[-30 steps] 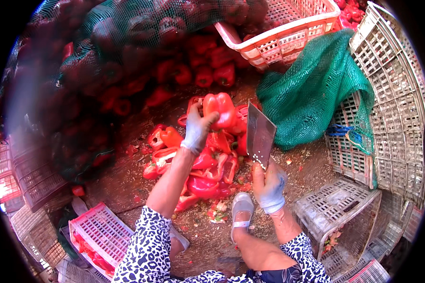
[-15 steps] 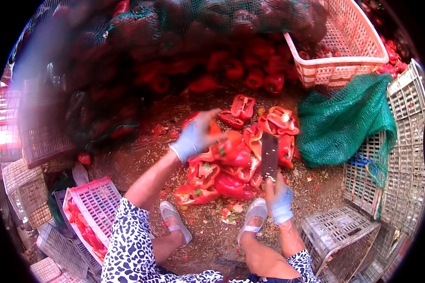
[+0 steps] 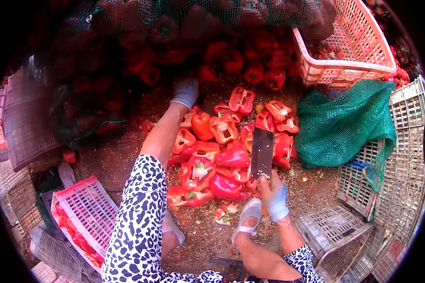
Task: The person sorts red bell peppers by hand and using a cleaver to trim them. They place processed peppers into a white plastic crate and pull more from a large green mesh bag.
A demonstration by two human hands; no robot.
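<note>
My right hand (image 3: 275, 195), in a pale glove, grips the handle of a broad dark cleaver (image 3: 262, 153), its blade pointing away from me over the halved peppers. Seeds stick to the blade. My left hand (image 3: 186, 92), also gloved, reaches far forward to the edge of the shaded heap of whole red peppers (image 3: 232, 61); its fingers are lost in shadow. Between the hands and my feet lies a pile of cut red bell peppers (image 3: 226, 185), several with pale cores and green stems showing.
A pink-white crate (image 3: 347, 66) stands far right, beside a crumpled green mesh sack (image 3: 347, 122). Grey crates (image 3: 333, 228) line the right. At left a tilted crate (image 3: 87, 207) holds cut red peppers. Seeds and scraps litter the brown floor (image 3: 311, 188). Netting covers peppers at the back.
My left hand has moved forward from above the cut peppers to the whole-pepper heap. My right hand, still on the cleaver, has shifted slightly left and nearer me.
</note>
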